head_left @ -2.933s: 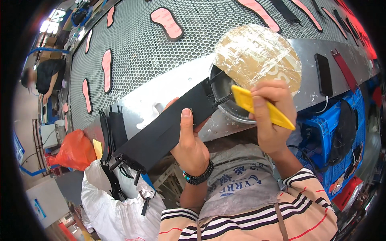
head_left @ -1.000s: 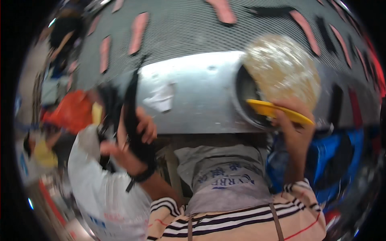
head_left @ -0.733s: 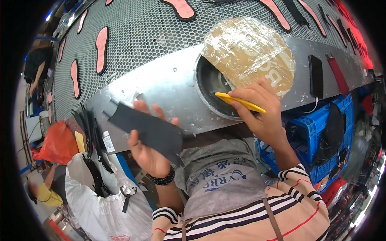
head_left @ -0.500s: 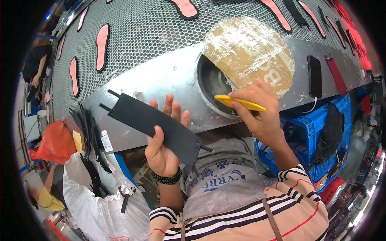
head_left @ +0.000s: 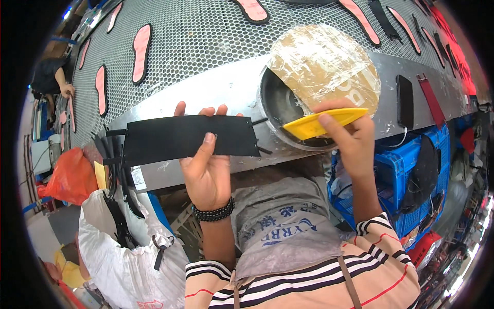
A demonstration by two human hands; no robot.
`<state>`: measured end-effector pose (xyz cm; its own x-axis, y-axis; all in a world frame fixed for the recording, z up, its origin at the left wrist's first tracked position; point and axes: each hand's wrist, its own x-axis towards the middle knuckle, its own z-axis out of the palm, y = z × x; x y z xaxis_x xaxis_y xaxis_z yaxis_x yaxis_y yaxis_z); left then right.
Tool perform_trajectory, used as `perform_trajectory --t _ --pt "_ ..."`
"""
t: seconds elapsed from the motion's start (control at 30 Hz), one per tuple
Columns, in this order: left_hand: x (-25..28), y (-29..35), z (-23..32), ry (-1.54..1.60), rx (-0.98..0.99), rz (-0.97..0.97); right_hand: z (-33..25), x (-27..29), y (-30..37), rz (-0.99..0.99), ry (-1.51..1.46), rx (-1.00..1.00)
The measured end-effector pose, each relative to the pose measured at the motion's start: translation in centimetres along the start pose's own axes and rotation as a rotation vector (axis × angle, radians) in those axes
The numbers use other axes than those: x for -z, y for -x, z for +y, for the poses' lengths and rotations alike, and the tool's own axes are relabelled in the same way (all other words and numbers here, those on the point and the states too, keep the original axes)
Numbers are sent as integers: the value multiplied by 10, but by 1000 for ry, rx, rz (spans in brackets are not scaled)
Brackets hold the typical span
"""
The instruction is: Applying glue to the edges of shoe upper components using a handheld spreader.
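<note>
Beside the round metal bowl (head_left: 280,105), left hand (head_left: 206,165) pinches the black flat strip (head_left: 188,138), thumb on top, its long axis level and running away leftward; right hand (head_left: 347,136), nearer, grips the yellow scraper (head_left: 321,122) over the bowl's near rim, under the plastic-wrapped cardboard disc (head_left: 324,62)

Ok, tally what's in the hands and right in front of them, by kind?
Black sheet, in left hand: 1
Yellow scraper, in right hand: 1
Round metal pan: 1
Film-wrapped cardboard disc: 1
Total: 4
</note>
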<state>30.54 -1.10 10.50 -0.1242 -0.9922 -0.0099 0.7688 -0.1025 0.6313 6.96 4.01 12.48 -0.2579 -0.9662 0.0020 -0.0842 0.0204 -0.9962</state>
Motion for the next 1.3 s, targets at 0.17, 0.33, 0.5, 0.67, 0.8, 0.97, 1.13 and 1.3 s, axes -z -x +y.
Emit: perform_trajectory --t 0.17,0.33,0.5,0.67,0.8,0.97,1.13,1.3 --pt "4 -10 5 -50 -52 72 -8 -7 -4 115 95 256" --pt "-7 -11 14 -152 -70 74 -30 -23 -12 0 248 526" --pt "-13 -5 17 -140 -58 19 -33 -45 -21 -78 396 698" --pt "-14 -5 18 -126 -91 -1 -37 -59 -10 -84 430 678" --pt "-11 -6 18 -75 -86 -5 -39 -51 -4 -233 423 651" --pt "-11 -10 21 -10 -103 -14 -46 -42 0 -356 401 611" --pt "-17 -6 19 -15 -124 -17 -45 -54 0 -51 341 674" --pt "-17 -6 21 77 -129 40 -37 -49 17 -263 342 541"
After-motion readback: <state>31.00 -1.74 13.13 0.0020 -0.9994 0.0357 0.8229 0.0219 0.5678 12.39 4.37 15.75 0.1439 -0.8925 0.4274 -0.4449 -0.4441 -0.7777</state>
